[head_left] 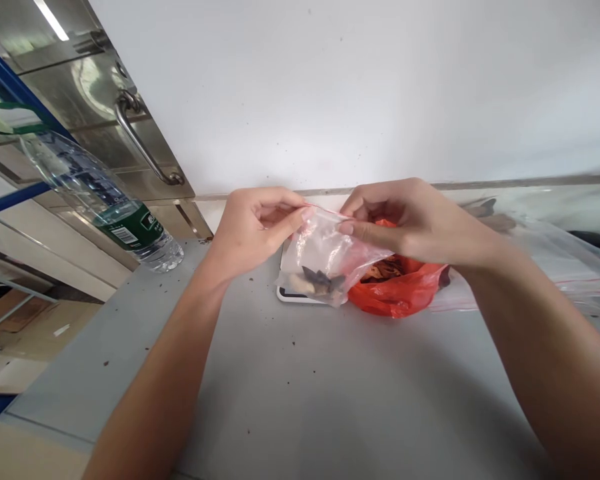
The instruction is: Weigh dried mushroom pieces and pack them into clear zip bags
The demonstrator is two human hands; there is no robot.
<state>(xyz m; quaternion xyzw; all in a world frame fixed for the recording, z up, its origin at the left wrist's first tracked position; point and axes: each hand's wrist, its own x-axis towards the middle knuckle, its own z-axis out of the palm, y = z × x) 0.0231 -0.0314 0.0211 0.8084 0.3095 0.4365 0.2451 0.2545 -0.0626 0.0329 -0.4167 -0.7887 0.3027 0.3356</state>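
Both hands pinch the top edge of a clear zip-lock bag (pixel 325 243), my left hand (pixel 260 230) at one corner and my right hand (pixel 400 223) farther along the red-lined edge. Dark flat pieces and a pale piece lie at the bottom of the bag. Behind and below it, partly hidden, is a white flat device (pixel 293 298) with a dark strip, perhaps a scale. Just right of the bag, under my right hand, a red plastic bag (pixel 395 297) stands open with brown dried pieces inside.
Several clear zip-lock bags (pixel 545 267) lie at the right, some with brown pieces on or in them. At the left stands a large water bottle (pixel 125 213) with a green label. A white wall (pixel 360 100) backs the grey table (pixel 280 400), which has scattered crumbs.
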